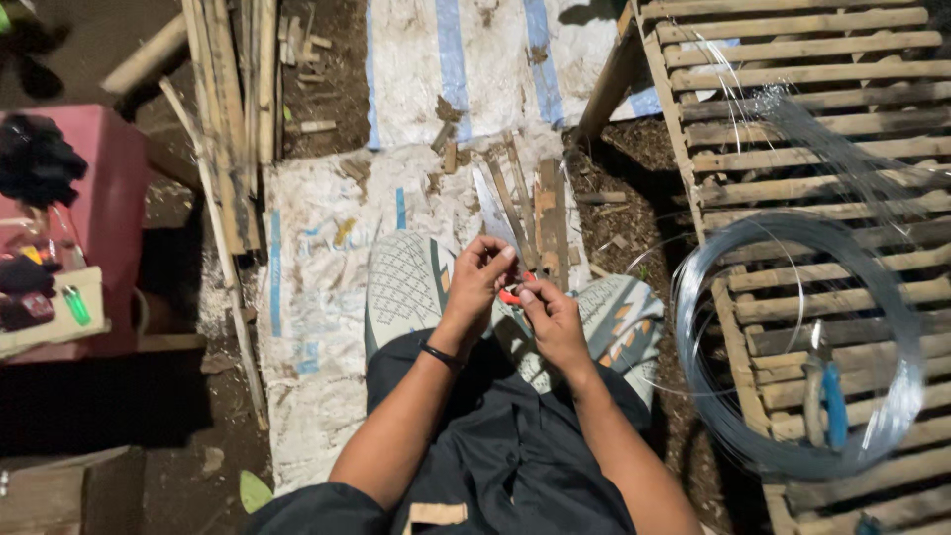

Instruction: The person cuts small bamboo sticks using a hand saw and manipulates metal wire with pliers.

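Note:
My left hand [477, 277] and my right hand [550, 319] meet above my shoes, both pinching a small red-orange object [509, 295] between the fingers. What the object is cannot be told; most of it is hidden by the fingers. A black band circles my left wrist [440, 355]. Just beyond the hands lie a saw blade [492, 208] and several thin wooden strips [547, 213] on a white woven sack [327, 287].
A large coil of thin wire [897, 396] lies on a wooden slatted crate [792, 149] at right, with blue-handled pliers [825, 396] on it. Bamboo slats [233, 109] lie at upper left. A red table [99, 198] with small items stands at left.

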